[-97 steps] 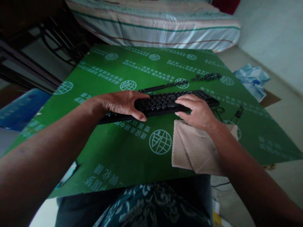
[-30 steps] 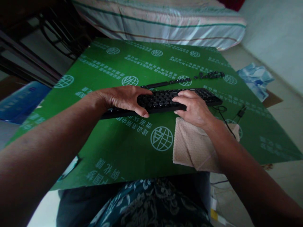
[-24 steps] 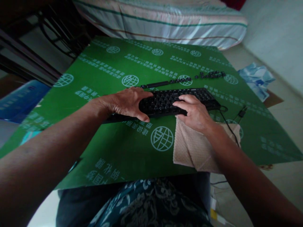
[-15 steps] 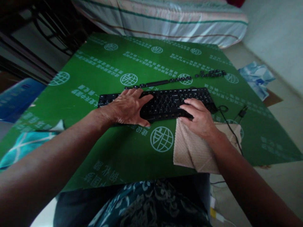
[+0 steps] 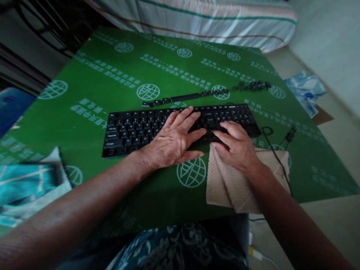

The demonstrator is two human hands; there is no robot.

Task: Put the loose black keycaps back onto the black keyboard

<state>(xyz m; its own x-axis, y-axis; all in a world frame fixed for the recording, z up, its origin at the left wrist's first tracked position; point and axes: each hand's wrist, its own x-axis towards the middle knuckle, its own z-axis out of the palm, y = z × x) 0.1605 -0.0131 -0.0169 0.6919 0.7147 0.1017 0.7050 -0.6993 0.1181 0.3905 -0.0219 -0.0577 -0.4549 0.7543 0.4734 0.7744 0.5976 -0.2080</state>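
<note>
A black keyboard (image 5: 135, 129) lies flat on a green table (image 5: 157, 195) printed with white globes and lettering. Across its middle rests my left hand (image 5: 178, 137), open with fingers spread, covering some keys. My right hand (image 5: 236, 144) is over the lower right part of the keyboard, near the arrow keys; its fingers are apart and no held object shows. Bare key slots show along the near edge. Beyond the keyboard is a row of loose keycaps (image 5: 185, 97), a long space bar among them. Under my right wrist lies a beige cloth (image 5: 222, 183).
A heap of loose keycaps (image 5: 255, 86) sits at the far right. The black cable (image 5: 275, 155) runs over the cloth, and its plug (image 5: 290, 134) lies nearby. A teal checked cloth (image 5: 28, 183) is at the left edge. Beyond the table stands a bed (image 5: 197, 22).
My left hand has slid right along the keyboard from its left part to its middle, uncovering the left keys. My right hand has stayed almost in place. The view has shifted slightly.
</note>
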